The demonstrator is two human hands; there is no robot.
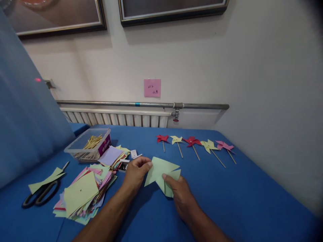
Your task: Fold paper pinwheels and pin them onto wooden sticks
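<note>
A pale green sheet of paper (157, 169), slit in from its corners, is held between my two hands above the blue table. My left hand (137, 169) pinches its left corner between thumb and fingers. With the thumb on top, my right hand (180, 193) grips the lower right part, where one flap looks folded over; its fingers are hidden under the paper. Just behind my left hand is a small open box (123, 165) of dark pins, partly hidden by the hand, with a white box piece (133, 154) beside it.
Finished pinwheels on sticks (192, 143) lie in a row at the back right. On the left are a pile of coloured paper squares (82, 191), black-handled scissors (46, 195) under paper scraps, and a clear plastic tub (75, 149) of wooden sticks. A blue curtain (25, 101) hangs far left.
</note>
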